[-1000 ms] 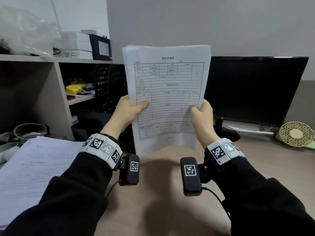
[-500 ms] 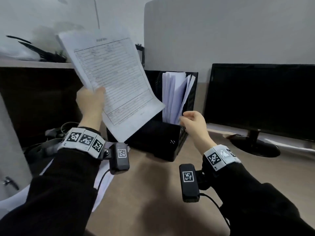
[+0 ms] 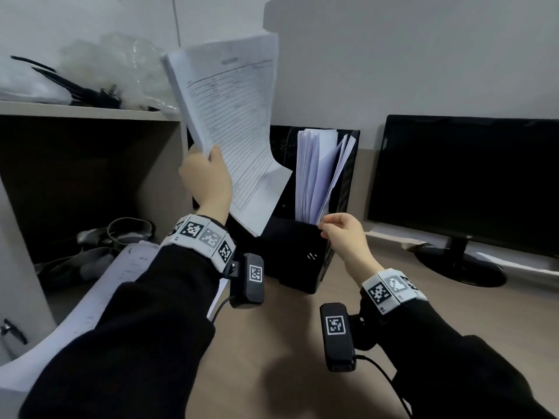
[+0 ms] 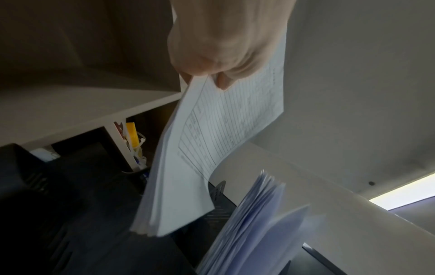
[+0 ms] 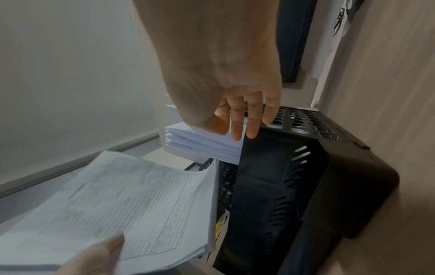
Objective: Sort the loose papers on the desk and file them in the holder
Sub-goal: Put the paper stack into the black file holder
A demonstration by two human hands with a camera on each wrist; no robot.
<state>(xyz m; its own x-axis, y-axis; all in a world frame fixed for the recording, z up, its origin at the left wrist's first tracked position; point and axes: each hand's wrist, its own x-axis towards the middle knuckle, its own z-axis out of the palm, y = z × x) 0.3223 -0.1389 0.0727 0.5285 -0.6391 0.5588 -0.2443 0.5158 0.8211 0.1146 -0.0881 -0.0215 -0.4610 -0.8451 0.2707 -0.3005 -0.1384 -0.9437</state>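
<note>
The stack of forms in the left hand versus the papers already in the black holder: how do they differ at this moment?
The stack of forms is in the air, pinched by the left hand, tilted, its lower corner curling; the filed papers stand nearly upright inside the black holder. The held stack shows a printed, ruled form; the filed sheets show only edges and blank faces. The right hand touches the filed papers, not the forms. Both are white multi-sheet bundles.

Your wood-grain desk (image 3: 302, 328) carries the black holder (image 3: 302, 255) near its back; the monitor (image 3: 465, 179) stands just right of it; loose papers (image 3: 99, 297) lie at left.
</note>
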